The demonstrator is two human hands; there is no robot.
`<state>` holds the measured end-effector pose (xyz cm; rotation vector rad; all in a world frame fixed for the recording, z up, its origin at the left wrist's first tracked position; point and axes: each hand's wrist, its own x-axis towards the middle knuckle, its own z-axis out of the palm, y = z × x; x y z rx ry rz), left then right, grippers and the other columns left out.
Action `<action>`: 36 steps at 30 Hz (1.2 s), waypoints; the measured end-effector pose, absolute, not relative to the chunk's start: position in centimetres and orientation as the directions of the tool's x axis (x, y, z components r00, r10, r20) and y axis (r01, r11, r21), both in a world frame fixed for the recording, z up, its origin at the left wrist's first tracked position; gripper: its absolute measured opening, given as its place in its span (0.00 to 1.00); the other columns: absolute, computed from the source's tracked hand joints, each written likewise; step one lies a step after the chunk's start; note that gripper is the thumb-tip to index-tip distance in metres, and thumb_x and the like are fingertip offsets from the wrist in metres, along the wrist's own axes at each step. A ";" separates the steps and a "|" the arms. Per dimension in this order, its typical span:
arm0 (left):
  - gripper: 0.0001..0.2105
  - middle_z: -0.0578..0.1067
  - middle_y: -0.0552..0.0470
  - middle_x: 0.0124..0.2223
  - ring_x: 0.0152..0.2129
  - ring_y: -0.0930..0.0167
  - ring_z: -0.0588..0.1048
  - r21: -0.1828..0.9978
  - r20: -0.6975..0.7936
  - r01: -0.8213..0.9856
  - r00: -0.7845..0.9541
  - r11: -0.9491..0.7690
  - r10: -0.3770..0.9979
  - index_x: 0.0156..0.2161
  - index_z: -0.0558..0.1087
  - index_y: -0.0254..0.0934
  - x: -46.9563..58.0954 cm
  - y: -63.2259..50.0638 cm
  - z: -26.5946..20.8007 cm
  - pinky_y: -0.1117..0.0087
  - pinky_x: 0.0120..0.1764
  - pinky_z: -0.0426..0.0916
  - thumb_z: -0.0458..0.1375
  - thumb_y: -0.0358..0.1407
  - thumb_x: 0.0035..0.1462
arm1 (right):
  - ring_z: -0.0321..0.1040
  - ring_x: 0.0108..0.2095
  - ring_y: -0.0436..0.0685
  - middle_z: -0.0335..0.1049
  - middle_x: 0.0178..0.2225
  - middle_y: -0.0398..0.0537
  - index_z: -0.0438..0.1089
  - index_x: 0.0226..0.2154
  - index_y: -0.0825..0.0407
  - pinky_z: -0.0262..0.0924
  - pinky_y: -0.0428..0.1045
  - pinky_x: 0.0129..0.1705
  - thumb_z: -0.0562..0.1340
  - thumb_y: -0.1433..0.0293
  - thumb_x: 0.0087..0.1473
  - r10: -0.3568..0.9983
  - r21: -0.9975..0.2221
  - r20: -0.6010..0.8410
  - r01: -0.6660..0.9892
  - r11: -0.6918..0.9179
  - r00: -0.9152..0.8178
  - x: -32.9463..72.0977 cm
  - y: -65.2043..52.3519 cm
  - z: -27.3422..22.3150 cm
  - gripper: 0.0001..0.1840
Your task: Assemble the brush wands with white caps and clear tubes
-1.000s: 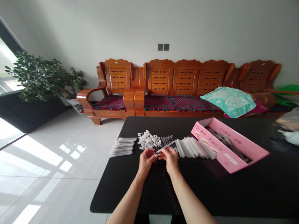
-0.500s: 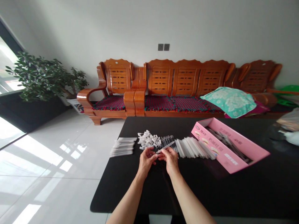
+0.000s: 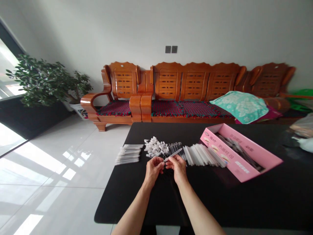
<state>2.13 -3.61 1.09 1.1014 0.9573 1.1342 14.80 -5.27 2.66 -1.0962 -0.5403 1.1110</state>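
Note:
My right hand (image 3: 178,166) is closed on a translucent white pen barrel (image 3: 175,153), slanting up to the right. At the barrel's lower end, the fingers of my left hand (image 3: 154,168) are pinched; any small part between them is hidden. Just beyond my left hand lies a heap of white pen caps (image 3: 154,146). Thin dark pen refills (image 3: 174,147) sit behind the held barrel. To their right is a row of translucent pen barrels (image 3: 201,155). Capped white pens (image 3: 129,153) lie in a row on the left. Small black pieces (image 3: 166,175) show dimly below my hands.
A pink cardboard box (image 3: 241,168) with dark sticks inside stands on the black table (image 3: 117,202) at right. A plastic bag (image 3: 304,129) is at the far right edge. Behind the table are a wooden sofa (image 3: 195,80) and a potted plant (image 3: 46,80).
My left hand's fingers have drawn in slightly at the barrel's lower end. The barrel stays in nearly the same place, and the piles on the table look unchanged.

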 end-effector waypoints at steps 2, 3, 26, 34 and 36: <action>0.20 0.72 0.53 0.23 0.16 0.76 0.69 0.978 -0.055 -0.189 0.178 0.089 0.983 0.34 0.73 0.31 2.1 -3.6 1.0 0.77 0.17 0.66 0.66 0.49 0.46 | 0.71 0.18 0.53 0.75 0.21 0.46 0.69 0.27 0.55 0.67 0.44 0.16 0.71 0.64 0.37 0.907 -0.898 -0.153 -0.438 0.038 0.392 14.8 -5.3 2.6 0.16; 0.21 0.72 0.53 0.22 0.15 0.76 0.69 0.981 -0.070 -0.167 0.186 0.101 0.980 0.33 0.73 0.31 2.1 -3.6 0.9 0.77 0.17 0.66 0.65 0.50 0.48 | 0.71 0.18 0.53 0.75 0.21 0.46 0.69 0.27 0.55 0.67 0.44 0.16 0.71 0.64 0.37 0.907 -0.899 -0.151 -0.436 0.039 0.392 14.7 -5.2 2.6 0.16; 0.16 0.75 0.52 0.23 0.19 0.73 0.72 0.978 -0.064 -0.189 0.107 0.084 0.992 0.33 0.77 0.30 -4.5 -3.2 1.2 0.72 0.26 0.70 0.69 0.42 0.43 | 0.73 0.20 0.53 0.78 0.26 0.52 0.73 0.37 0.59 0.67 0.44 0.17 0.73 0.56 0.41 0.946 -0.930 -0.209 -0.351 -0.114 0.247 15.3 -6.0 1.9 0.26; 0.11 0.75 0.50 0.26 0.22 0.70 0.73 0.997 -0.001 0.075 0.130 -0.009 0.991 0.37 0.78 0.34 -1.4 -4.3 0.4 0.71 0.26 0.69 0.63 0.40 0.52 | 0.70 0.17 0.53 0.75 0.22 0.49 0.71 0.29 0.57 0.63 0.44 0.14 0.71 0.52 0.41 0.935 -0.934 -0.178 -0.352 -0.063 0.306 15.0 -6.1 2.1 0.25; 0.07 0.76 0.49 0.31 0.26 0.69 0.74 0.946 0.133 0.300 -0.015 -0.122 0.991 0.37 0.78 0.36 -2.1 -3.1 0.7 0.70 0.31 0.69 0.62 0.34 0.52 | 0.66 0.14 0.51 0.71 0.17 0.44 0.70 0.27 0.56 0.58 0.43 0.11 0.70 0.51 0.42 0.926 -0.932 -0.172 -0.360 -0.042 0.336 16.0 -6.2 1.9 0.24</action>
